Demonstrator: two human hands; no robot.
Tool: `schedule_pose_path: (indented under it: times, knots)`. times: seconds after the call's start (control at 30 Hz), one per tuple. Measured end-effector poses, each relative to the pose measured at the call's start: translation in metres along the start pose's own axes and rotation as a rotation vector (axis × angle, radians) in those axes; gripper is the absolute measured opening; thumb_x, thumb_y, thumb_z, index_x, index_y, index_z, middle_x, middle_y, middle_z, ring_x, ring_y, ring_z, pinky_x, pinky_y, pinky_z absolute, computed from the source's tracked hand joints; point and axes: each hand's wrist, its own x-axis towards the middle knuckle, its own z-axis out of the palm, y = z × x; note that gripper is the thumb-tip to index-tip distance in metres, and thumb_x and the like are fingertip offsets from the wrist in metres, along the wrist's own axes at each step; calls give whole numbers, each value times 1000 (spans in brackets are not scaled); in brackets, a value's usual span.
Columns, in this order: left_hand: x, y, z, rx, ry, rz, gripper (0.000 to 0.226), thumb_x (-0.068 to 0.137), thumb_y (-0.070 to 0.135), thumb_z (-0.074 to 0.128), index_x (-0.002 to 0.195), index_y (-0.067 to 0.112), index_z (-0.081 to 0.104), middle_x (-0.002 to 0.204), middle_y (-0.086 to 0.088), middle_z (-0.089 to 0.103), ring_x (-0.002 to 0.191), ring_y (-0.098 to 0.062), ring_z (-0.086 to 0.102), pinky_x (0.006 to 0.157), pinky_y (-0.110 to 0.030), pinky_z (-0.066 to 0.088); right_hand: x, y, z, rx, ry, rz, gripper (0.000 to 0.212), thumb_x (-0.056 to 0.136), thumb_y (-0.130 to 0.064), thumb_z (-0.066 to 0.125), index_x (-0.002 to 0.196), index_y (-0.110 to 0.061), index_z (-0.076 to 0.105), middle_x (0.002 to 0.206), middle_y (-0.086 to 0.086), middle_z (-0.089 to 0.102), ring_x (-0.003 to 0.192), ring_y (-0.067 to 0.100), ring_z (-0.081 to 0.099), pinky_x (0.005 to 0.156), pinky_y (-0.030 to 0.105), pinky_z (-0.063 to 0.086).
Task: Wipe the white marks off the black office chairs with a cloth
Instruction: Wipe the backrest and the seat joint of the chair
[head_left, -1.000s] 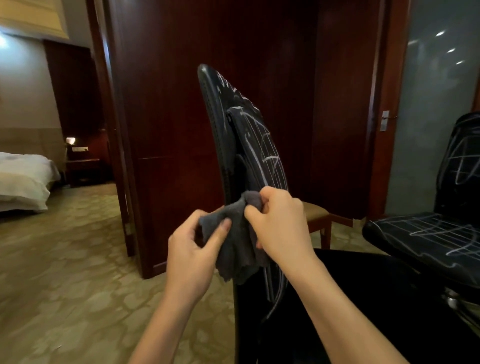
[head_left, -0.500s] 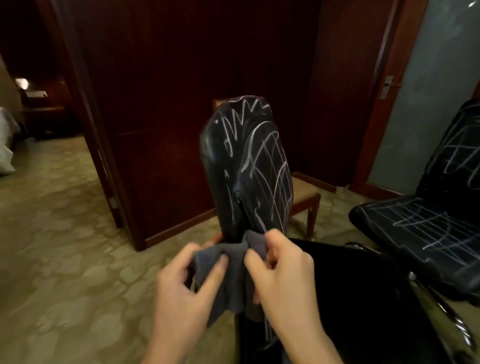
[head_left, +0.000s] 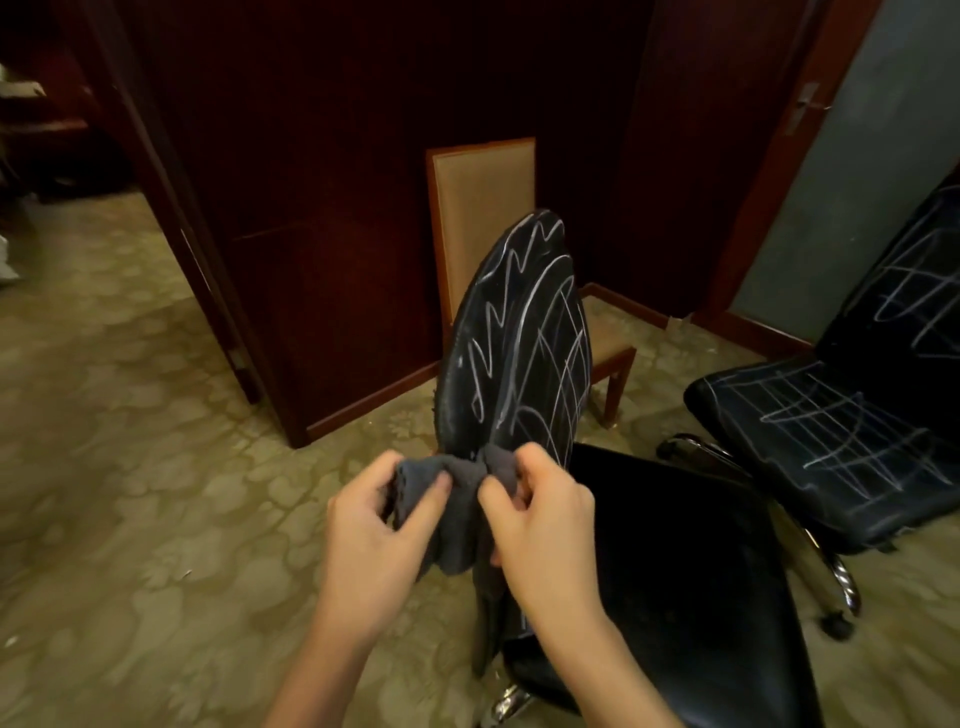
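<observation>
The left hand (head_left: 371, 540) pinches a bunched dark grey cloth (head_left: 457, 512) between thumb and curled fingers; the right hand (head_left: 545, 525) pinches its other side likewise. The cloth hangs between them at the base of the near black leather office chair's backrest (head_left: 514, 343), which stands upright, edge-on, scrawled with white lines. Its black seat (head_left: 691, 571) extends right. A second marked black office chair (head_left: 841, 431) stands further right.

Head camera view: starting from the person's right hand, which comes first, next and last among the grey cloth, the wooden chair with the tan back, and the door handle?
From the right hand:
1. Grey cloth, pinched in its fingers, just to its left.
2. Wooden chair, behind the marked black backrest, against the dark panelling.
3. Door handle, far upper right on the door frame.
</observation>
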Motion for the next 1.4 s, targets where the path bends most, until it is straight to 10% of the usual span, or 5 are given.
schedule_pose_path:
  times: [0.6, 1.0, 1.4]
  knots:
    - [64, 33, -16, 43, -58, 2, 12, 93, 38, 60, 85, 30, 64, 74, 9, 66, 66, -8, 63, 57, -20, 48, 48, -62, -6, 90, -28, 152, 22, 89, -16, 67, 69, -17, 56, 56, -9, 54, 51, 1, 50, 50, 18, 41]
    - [38, 46, -32, -22, -218, -128, 13, 79, 40, 65, 73, 30, 60, 66, 4, 63, 62, -6, 60, 56, -22, 47, 8, -50, -10, 38, 0, 207, 13, 95, -23, 62, 82, -22, 59, 69, 5, 61, 62, 17, 60, 62, 44, 51]
    - [27, 62, -8, 48, -68, -114, 4, 94, 23, 68, 92, 25, 69, 85, 10, 73, 82, -4, 70, 72, -21, 54, 19, -51, -34, -115, -70, 189, 12, 97, -36, 56, 91, -25, 58, 83, -6, 64, 80, 11, 63, 74, 36, 54]
